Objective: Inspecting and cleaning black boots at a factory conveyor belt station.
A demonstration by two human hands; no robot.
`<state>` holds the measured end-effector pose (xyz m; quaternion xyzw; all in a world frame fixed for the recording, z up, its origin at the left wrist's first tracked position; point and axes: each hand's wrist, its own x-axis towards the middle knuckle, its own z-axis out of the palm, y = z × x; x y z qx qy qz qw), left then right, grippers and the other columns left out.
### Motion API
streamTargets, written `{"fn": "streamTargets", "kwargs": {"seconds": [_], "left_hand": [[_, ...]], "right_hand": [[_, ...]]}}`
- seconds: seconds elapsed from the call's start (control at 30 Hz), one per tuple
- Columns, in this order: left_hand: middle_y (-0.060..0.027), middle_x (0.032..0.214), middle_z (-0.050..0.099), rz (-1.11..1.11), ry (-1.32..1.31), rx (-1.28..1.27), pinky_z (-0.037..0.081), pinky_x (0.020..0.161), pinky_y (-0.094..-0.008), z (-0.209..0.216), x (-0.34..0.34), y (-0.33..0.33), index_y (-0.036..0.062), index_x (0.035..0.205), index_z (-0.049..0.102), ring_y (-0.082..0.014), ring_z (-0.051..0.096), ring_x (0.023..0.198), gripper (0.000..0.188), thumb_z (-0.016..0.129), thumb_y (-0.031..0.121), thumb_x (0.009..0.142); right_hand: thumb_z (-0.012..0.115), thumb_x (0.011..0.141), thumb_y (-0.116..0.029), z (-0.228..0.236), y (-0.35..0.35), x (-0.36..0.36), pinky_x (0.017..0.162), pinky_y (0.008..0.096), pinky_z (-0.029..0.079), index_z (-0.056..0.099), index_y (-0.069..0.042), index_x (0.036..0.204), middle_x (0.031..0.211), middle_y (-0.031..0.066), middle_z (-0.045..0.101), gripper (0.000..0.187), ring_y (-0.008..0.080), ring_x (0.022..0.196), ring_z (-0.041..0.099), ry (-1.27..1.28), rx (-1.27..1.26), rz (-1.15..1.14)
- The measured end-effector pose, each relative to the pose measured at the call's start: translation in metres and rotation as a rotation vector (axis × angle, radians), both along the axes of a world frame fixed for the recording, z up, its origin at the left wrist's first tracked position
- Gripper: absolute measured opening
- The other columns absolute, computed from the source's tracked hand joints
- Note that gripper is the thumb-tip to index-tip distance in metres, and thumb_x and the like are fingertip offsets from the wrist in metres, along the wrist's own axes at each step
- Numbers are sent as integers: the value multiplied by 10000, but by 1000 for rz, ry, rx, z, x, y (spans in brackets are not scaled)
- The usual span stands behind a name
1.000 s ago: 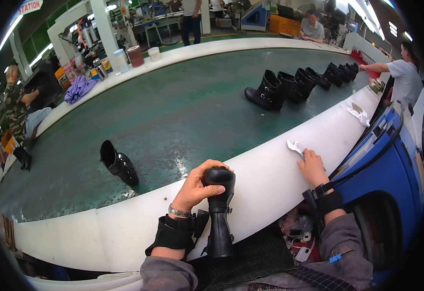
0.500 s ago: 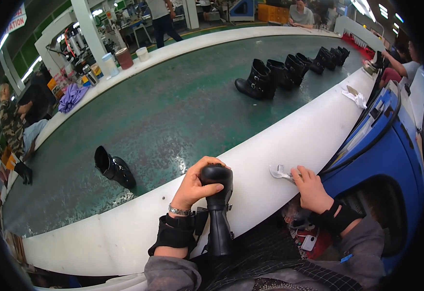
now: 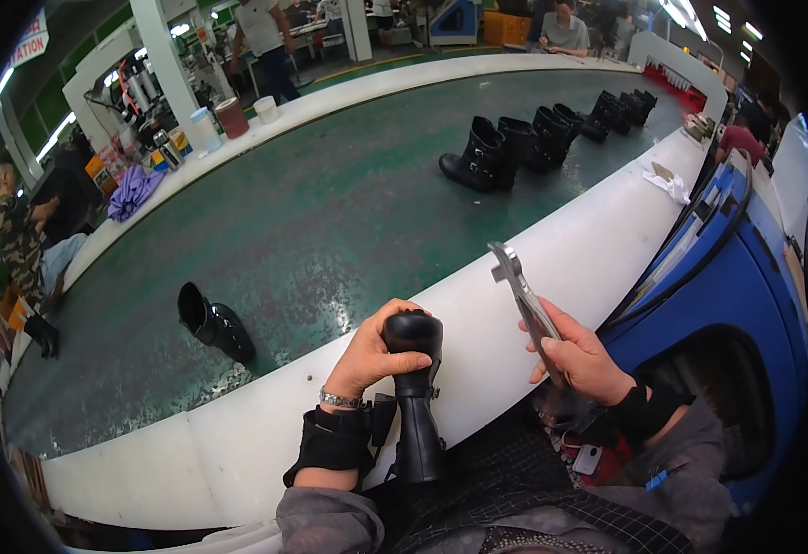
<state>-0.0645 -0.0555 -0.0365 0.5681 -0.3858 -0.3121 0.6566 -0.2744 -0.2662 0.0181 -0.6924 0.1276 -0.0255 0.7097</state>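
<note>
My left hand [image 3: 372, 351] is wrapped around the toe end of a black boot [image 3: 416, 397], thumb across its top. The boot's toe points away from me over the white table edge, and its shaft reaches back to my lap; a buckle shows on its right side. To the right, my right hand [image 3: 575, 355] grips the handles of silver metal lasting pliers [image 3: 521, 286]. Their jaws point up and away, over the white edge and apart from the boot. Another black boot [image 3: 217, 323] stands on the green belt ahead to the left.
The green conveyor belt [image 3: 330, 203] runs between white ledges [image 3: 182, 452]. Several black boots [image 3: 487, 157] stand farther along it. A white cloth [image 3: 667, 183] lies on the near ledge, beside a blue machine [image 3: 699, 305]. Across are a purple cloth [image 3: 133, 192], tubs and people.
My right hand has raised the pliers off the white ledge, jaws swinging up and away. My left hand and its boot stay put. The boots on the belt have shifted slightly left.
</note>
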Motion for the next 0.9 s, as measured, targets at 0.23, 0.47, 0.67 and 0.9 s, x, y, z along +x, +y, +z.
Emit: {"fn": "streamTargets", "kwargs": {"seconds": [0.23, 0.47, 0.67, 0.9], "left_hand": [[-49, 1086, 634, -28, 47, -28, 453, 918, -322, 4, -1, 1, 97, 1058, 566, -164, 580, 1005, 491, 820, 116, 638], [-69, 1095, 632, 1, 38, -17, 454, 922, -324, 2, 0, 1, 80, 1055, 559, -168, 578, 1013, 488, 804, 74, 632], [-83, 1100, 637, 7, 65, -10, 452, 937, -328, 9, -4, 2, 63, 1076, 549, -166, 582, 1021, 518, 801, 62, 624], [-34, 1063, 621, 21, 148, 9, 450, 903, -299, 0, -6, 5, 77, 1065, 552, -137, 562, 1002, 467, 802, 76, 671]], "right_hand": [[339, 952, -57, 56, 9, 9, 590, 166, 462, 181, -50, 1490, 1203, 94, 518, 561, 58, 734, 518, 112, 41, 257], [380, 971, -99, 62, 25, 14, 602, 197, 459, 289, -103, 1472, 1008, 42, 600, 509, 42, 660, 488, -101, -255, 238], [408, 960, -92, 76, 19, 20, 629, 209, 463, 337, -116, 1456, 928, 46, 618, 501, 52, 648, 483, -130, -319, 216], [438, 948, -71, 69, 16, 31, 681, 208, 474, 361, -127, 1449, 947, 71, 620, 510, 67, 691, 523, -154, -596, 387]]}}
